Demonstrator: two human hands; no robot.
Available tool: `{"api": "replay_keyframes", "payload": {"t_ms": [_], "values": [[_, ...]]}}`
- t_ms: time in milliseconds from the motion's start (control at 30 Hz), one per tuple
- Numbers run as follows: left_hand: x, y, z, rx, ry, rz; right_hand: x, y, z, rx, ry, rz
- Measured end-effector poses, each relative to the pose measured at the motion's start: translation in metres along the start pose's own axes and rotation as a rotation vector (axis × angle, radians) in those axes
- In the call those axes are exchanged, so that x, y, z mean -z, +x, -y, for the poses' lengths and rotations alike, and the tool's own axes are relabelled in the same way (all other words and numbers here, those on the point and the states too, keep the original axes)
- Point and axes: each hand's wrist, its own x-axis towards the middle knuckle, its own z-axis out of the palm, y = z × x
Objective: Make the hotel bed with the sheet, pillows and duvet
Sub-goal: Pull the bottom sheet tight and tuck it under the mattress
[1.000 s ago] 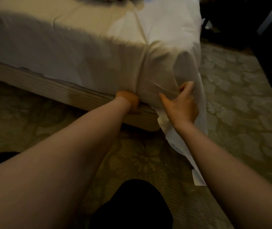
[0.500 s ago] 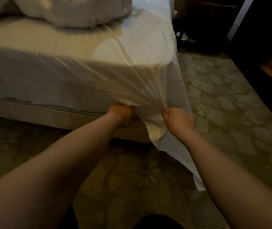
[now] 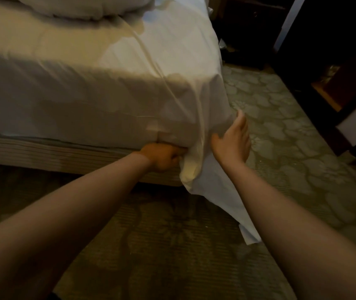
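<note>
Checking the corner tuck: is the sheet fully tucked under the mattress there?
No, a loose tail of the sheet hangs from the corner down to the carpet.

Both your arms are long, smooth and bare all the way along. Your left arm (image 3: 64, 213) ends in your left hand (image 3: 162, 155) at the low corner of the bed (image 3: 86, 94). Your right arm (image 3: 291, 224) ends in your right hand (image 3: 232, 144) just beside that corner.
</note>
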Motion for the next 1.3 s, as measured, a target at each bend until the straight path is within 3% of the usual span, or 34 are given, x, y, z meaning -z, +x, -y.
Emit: {"api": "replay_keyframes", "payload": {"t_ms": [133, 267, 367, 533, 633, 833, 967, 1100, 1200, 1300], "values": [[-0.003, 0.002, -0.005, -0.018, -0.098, 0.074, -0.017, 0.015, -0.016, -0.19, -0.085, 0.331], [-0.009, 0.011, -0.001, 0.0, -0.164, 0.153, -0.027, -0.003, -0.023, -0.112, 0.036, 0.414], [-0.014, 0.018, 0.001, -0.01, -0.2, 0.123, -0.034, -0.025, -0.019, -0.051, 0.214, 0.484], [-0.025, 0.023, -0.001, -0.007, -0.259, 0.096, -0.044, -0.042, 0.0, -0.138, 0.471, 0.476], [-0.028, 0.023, 0.005, -0.043, -0.346, 0.032, -0.047, -0.049, 0.006, -0.204, 0.571, 0.475], [-0.04, 0.002, -0.011, -0.064, -0.616, -0.179, -0.054, -0.057, 0.016, -0.236, 0.54, 0.444], [-0.055, -0.002, -0.004, 0.078, -0.759, -0.465, -0.058, -0.077, 0.013, -0.206, 0.591, 0.512], [-0.055, 0.0, 0.004, 0.134, -0.767, -0.524, -0.062, -0.087, 0.005, -0.159, 0.677, 0.467], [-0.054, 0.001, 0.007, 0.216, -0.843, -0.6, -0.068, -0.087, 0.001, -0.123, 0.546, 0.402], [-0.054, -0.002, 0.006, 0.335, -0.858, -0.652, -0.068, -0.089, -0.001, 0.076, 0.281, 0.418]]}}
